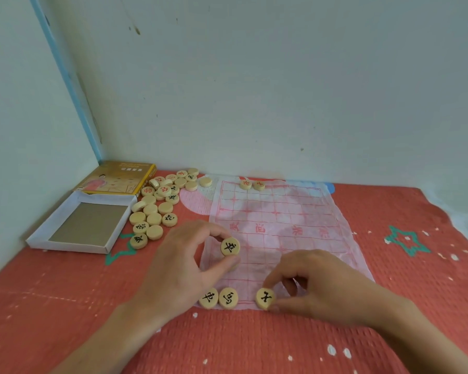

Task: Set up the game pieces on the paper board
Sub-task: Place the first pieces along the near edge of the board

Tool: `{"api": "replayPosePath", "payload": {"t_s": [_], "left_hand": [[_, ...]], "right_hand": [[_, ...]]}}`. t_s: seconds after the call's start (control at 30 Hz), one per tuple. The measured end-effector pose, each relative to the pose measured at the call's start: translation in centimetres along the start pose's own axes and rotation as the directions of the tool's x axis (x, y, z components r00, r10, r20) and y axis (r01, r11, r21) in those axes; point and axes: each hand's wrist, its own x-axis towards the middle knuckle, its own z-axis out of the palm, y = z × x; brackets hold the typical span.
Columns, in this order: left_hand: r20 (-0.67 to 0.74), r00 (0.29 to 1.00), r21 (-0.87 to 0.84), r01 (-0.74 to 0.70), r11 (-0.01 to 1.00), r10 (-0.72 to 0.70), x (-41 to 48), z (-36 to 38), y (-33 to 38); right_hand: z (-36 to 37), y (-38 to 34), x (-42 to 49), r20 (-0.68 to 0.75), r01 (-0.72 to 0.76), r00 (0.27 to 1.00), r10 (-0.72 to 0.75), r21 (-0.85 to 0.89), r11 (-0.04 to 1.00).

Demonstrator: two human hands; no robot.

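Note:
A thin paper board with a red grid lies on the red cloth. My left hand pinches a round wooden piece with a black character between thumb and fingers, above the board's near left part. My right hand pinches another black-marked piece at the board's near edge. Two black-marked pieces lie side by side at the near left corner. Two red-marked pieces sit on the far edge. A pile of loose pieces lies left of the board.
An open white box tray and its yellow lid sit in the left corner beside the wall. The red cloth with green stars covers the surface. A pale wall rises right behind the board.

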Motion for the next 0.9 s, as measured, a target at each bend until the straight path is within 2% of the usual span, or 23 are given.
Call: {"api": "replayPosePath", "payload": {"t_s": [0.33, 0.43, 0.67, 0.9], "left_hand": [[0.030, 1.000, 0.015, -0.005, 1.000, 0.004, -0.2, 0.2, 0.2], [0.025, 1.000, 0.010, -0.017, 1.000, 0.017, -0.2, 0.1, 0.3], [0.061, 0.996, -0.018, -0.061, 0.998, 0.062, 0.5, 1.1, 1.1], [0.109, 0.982, 0.017, -0.155, 0.988, 0.152, 1.2, 2.4, 2.2]], "right_hand": [[0.1, -0.2, 0.0, 0.035, -0.005, 0.999, 0.007, -0.050, 0.999], [-0.7, -0.1, -0.4, 0.002, -0.064, 0.998, 0.064, 0.067, 0.996], [-1.9, 1.9, -0.3, -0.234, -0.094, 0.952, 0.195, 0.383, 0.919], [-1.9, 3.5, 0.2, -0.286, -0.122, 0.913, 0.292, 0.491, 0.863]]}}
